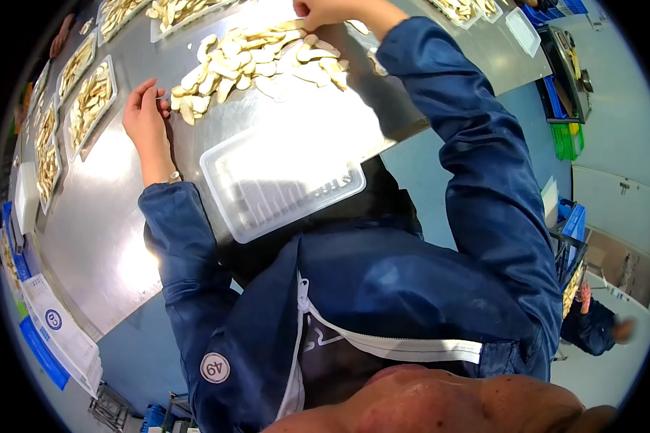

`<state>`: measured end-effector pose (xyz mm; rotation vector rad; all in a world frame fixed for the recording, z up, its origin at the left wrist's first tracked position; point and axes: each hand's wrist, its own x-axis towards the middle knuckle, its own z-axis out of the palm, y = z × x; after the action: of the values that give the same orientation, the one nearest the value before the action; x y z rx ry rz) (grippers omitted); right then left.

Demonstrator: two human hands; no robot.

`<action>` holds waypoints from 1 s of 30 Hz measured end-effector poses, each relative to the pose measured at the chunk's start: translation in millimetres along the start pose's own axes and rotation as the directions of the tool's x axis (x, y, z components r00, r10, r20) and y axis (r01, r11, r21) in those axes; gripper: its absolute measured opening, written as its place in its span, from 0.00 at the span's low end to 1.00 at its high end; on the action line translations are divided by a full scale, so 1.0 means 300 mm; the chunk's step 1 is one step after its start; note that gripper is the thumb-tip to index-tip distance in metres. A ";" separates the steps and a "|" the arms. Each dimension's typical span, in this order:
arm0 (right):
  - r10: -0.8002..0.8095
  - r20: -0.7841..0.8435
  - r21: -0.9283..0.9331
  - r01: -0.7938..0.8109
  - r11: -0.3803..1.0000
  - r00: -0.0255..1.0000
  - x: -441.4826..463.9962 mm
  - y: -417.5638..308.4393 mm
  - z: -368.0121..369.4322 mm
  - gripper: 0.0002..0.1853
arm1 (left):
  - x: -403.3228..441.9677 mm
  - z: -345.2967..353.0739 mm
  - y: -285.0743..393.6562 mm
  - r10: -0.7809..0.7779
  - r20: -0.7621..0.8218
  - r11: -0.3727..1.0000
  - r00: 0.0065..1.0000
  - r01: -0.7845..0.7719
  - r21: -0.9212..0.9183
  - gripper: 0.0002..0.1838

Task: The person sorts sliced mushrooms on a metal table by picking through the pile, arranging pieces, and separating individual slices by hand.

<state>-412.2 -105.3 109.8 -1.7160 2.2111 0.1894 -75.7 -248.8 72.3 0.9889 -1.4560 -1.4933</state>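
A loose pile of pale, curved slices [245, 61], which look like sliced mushroom, lies on the steel table [108, 209]. My left hand [146, 119] rests at the left edge of this pile, its fingers loosely bent and apart with nothing seen in them. At the far side of the pile, my right hand [328, 11] has its fingers drawn together against the slices. What it grips, if anything, is hidden. Between my body and the pile sits a clear plastic tray [285, 206] with a ribbed bottom, partly over the table's near edge. Strong glare washes out its far part.
Filled trays [92, 108] of slices stand along the left and far side. A clear lid or tray [522, 32] lies at the far right. Printed papers [61, 332] hang at the lower left. Another person [592, 325] works at the right; another person's hand [59, 43] shows upper left.
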 end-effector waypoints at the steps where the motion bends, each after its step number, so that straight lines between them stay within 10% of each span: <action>1: -0.163 -0.291 0.184 0.222 0.958 0.943 -0.046 0.064 0.030 0.23 | -0.002 0.000 0.004 0.008 0.001 1.000 1.000 -0.008 0.008 0.10; 3: 0.001 -0.218 0.491 0.109 0.864 0.976 -0.206 0.071 -0.068 0.20 | -0.005 0.004 0.009 0.008 0.001 1.000 1.000 -0.008 0.013 0.10; 16: -0.001 -0.591 0.058 0.043 0.997 0.806 -0.671 0.165 0.096 0.09 | 0.003 0.000 -0.005 0.003 -0.002 1.000 1.000 -0.003 -0.004 0.10; 19: -0.003 -0.635 0.143 0.121 0.982 0.772 -0.581 0.109 0.039 0.10 | 0.005 0.003 -0.005 0.004 -0.001 1.000 1.000 -0.004 0.004 0.10; 20: -0.003 -0.651 0.419 0.362 0.833 0.759 -0.467 0.059 0.056 0.13 | 0.006 0.002 -0.007 0.002 -0.004 1.000 1.000 -0.002 0.010 0.10; 30: 0.052 -0.126 0.267 -0.016 0.964 0.991 -0.159 -0.113 0.013 0.16 | -0.012 0.005 0.012 -0.013 0.015 1.000 1.000 0.013 0.006 0.10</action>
<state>-368.6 -69.4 125.8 -1.5845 2.2403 -0.2105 -75.6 -244.9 75.9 0.9942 -1.4679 -1.5098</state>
